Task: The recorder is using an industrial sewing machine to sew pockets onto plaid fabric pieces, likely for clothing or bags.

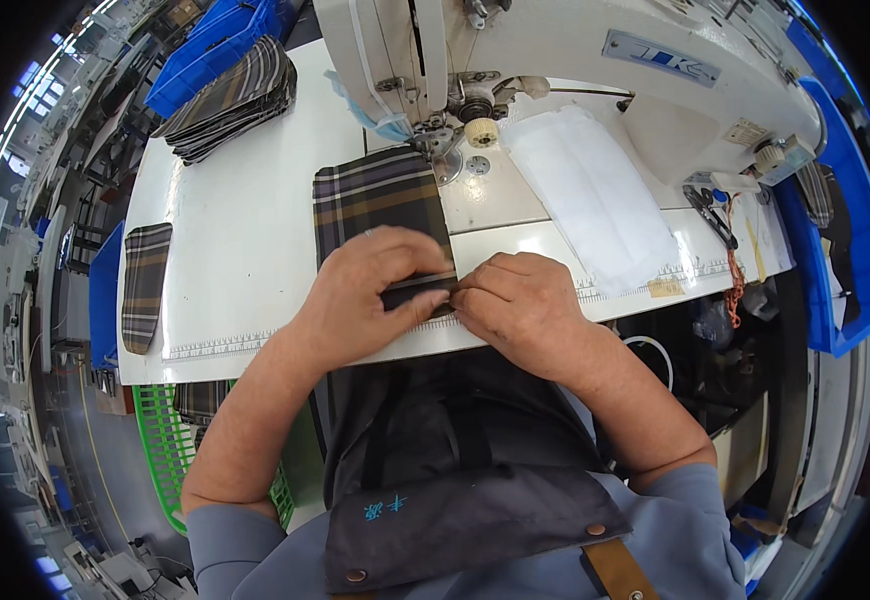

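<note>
A dark plaid fabric piece (380, 195) lies on the white sewing table, its far right edge close to the presser foot (439, 143) of the sewing machine (555, 50). My left hand (375, 290) rests over the near part of this piece, thumb and fingers curled toward its near right corner. My right hand (520, 300) is closed at the same corner, fingertips pinching the fabric edge. The two hands nearly meet there. The thumb and fingers of my left hand arch around the cloth, and its thumb tip is at the edge.
A stack of plaid pieces (235, 100) sits at the far left by a blue bin (210, 50). One plaid piece (145, 290) lies at the left edge. White sheets (595, 200) and scissors (712, 215) are to the right. A green basket (162, 450) stands below the table.
</note>
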Motion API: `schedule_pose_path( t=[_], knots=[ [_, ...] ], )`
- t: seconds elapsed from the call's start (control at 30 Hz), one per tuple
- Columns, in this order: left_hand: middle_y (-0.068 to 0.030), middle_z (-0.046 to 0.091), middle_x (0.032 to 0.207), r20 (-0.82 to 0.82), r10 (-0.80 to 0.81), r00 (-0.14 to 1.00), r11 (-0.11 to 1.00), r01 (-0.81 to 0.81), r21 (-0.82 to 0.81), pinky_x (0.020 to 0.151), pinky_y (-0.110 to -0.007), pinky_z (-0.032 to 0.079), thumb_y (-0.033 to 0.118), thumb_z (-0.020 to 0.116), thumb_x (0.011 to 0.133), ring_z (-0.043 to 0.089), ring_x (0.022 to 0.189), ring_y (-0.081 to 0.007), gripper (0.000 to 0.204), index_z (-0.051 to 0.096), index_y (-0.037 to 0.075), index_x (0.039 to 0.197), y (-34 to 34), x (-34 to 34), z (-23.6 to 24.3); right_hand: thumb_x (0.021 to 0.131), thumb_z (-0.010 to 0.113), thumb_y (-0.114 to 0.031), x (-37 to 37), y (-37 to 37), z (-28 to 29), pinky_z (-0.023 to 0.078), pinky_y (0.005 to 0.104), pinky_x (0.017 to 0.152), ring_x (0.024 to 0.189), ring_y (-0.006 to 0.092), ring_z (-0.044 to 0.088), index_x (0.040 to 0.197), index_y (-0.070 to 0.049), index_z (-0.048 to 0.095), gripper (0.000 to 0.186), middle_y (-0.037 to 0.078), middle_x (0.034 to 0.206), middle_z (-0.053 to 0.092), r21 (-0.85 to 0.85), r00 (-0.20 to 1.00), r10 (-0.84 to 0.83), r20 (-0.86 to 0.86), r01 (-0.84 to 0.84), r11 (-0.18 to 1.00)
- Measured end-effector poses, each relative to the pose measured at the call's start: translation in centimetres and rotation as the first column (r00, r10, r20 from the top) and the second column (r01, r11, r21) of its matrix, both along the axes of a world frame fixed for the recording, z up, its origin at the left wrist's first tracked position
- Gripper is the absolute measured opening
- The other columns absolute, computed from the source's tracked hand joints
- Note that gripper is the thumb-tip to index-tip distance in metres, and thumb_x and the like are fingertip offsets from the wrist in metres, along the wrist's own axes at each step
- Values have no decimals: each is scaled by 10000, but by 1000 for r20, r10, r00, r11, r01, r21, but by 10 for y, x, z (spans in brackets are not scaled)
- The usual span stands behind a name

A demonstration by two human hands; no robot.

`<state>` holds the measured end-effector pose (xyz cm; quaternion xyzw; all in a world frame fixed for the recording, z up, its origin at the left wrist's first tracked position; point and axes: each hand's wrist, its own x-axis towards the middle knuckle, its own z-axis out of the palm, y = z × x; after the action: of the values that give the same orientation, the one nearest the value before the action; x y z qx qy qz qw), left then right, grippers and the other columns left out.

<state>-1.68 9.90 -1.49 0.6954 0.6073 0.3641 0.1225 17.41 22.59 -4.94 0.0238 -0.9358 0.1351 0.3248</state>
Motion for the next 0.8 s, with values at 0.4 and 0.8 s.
schedule_pose_path(
  t=[0.4, 0.8],
  knots=[
    [-118, 568, 1417, -284, 66, 957, 991, -96, -91, 1117, -493, 402, 248, 799, 815, 546, 1300, -346, 457, 676, 119, 1236, 11, -6, -11, 706, 662, -149, -9, 2, 9, 468, 326, 592, 719, 180, 607, 810, -93, 630, 122, 11, 747, 568, 25, 999, 37, 7, -37, 999],
    [-143, 628, 1346, -193, -4, 981, 989, -25, -147, 1124, -478, 405, 130, 681, 867, 561, 1305, -337, 322, 690, 60, 1181, 25, -19, -4, 690, 747, -132, -38, 28, 12, 500, 374, 612, 724, 214, 638, 728, -93, 634, 125, 27, 753, 618, 19, 1000, 13, 28, -14, 1000]
  ],
)
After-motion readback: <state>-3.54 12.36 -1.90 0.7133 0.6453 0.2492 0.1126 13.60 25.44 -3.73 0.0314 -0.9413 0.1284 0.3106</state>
